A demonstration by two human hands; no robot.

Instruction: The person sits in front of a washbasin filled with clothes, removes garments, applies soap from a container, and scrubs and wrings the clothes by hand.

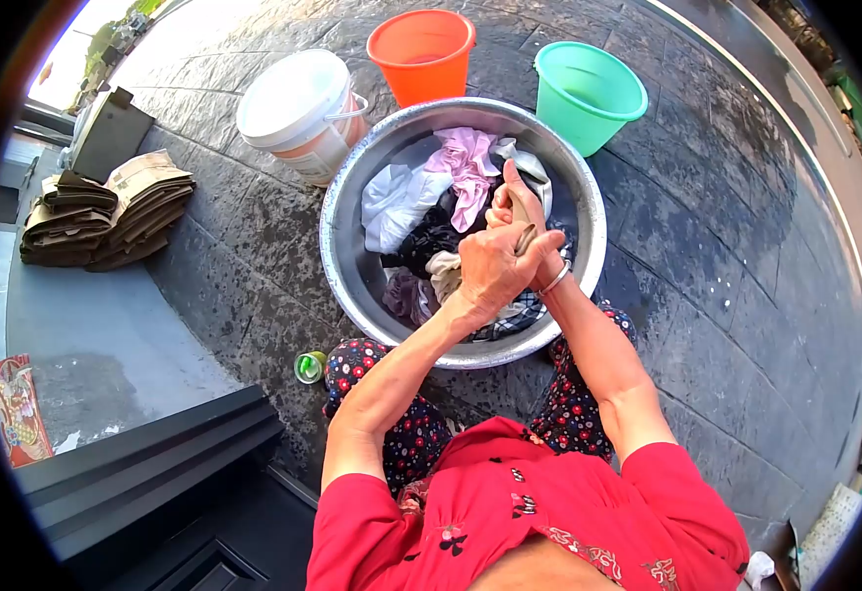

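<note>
The left hand point(493, 264) and right hand point(527, 202) are together, fists pressed against each other above the basin point(596, 231), closed on a small brown piece point(525, 238); most of it is hidden by the fingers, so its kind cannot be told. A pale bangle point(554, 279) circles the right wrist.

The metal basin sits on the ground point(707, 286) below the hands, just past the knees. Inside it, to the left of the hands and a little beyond, lie a white cloth point(392, 202) and a pink cloth point(465, 167); a black cloth point(421, 243) is nearer the left hand, and a checked cloth point(525, 317) is under the wrists.

Beyond the hands, past the far rim, stand a white bucket point(303, 123) at left, an orange bucket point(421, 84), and a green bucket point(577, 123) at right. The ground is dark, textured paving with seams and damp patches. Left of the hands, near the knee, is a green cup point(309, 367). Farther left, folded cardboard point(150, 202) is stacked beside a grey ledge point(170, 330), with a dark panelled structure point(145, 443) nearer the body. Well to the right of the hands, a tan strip point(850, 148) edges the paving outdoors in daylight.
</note>
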